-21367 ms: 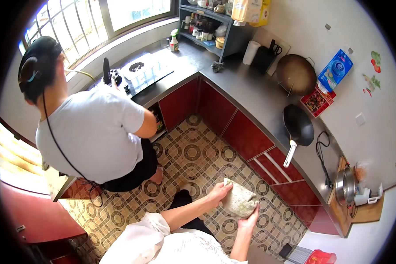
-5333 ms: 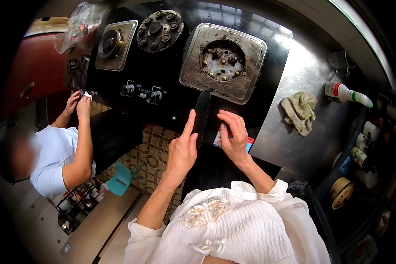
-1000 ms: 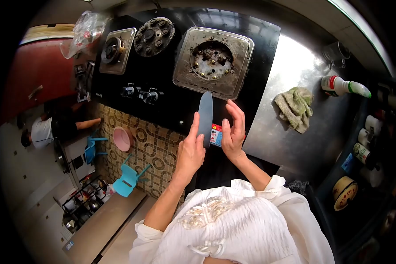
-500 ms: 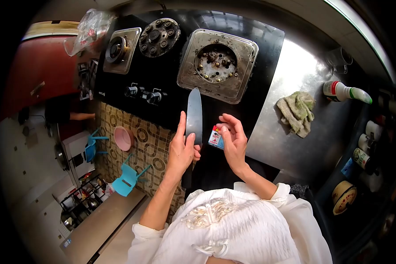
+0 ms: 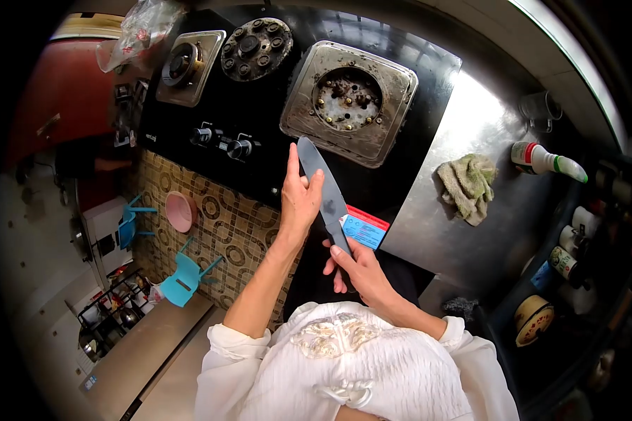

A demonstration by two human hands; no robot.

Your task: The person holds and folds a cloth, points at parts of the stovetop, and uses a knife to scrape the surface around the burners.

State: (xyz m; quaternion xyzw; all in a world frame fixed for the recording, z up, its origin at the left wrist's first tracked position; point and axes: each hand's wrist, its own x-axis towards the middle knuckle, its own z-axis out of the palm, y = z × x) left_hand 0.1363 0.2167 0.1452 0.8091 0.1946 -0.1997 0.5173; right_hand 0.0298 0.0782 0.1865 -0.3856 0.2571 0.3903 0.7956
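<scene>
A large kitchen knife lies slantwise in front of me, its tip near the stove and its handle toward my body. My right hand is closed around the handle end, thumb on top. Along the blade, my left hand has its thumb over the metal and its index finger stretched out beside the tip; its other fingers are partly hidden. A red and blue printed label shows just beyond my right fingers, partly covered by the knife. Both hands are in front of the black gas stove.
A square metal burner surround and a loose burner plate are on the stove. To the right, a crumpled cloth and a spray bottle lie on the steel counter. A blue chair and pink basin stand on the floor.
My right hand has moved down and taken hold of the knife's handle. My left hand has shifted up along the blade. The knife has tilted from nearly upright in view to slanting, exposing more label.
</scene>
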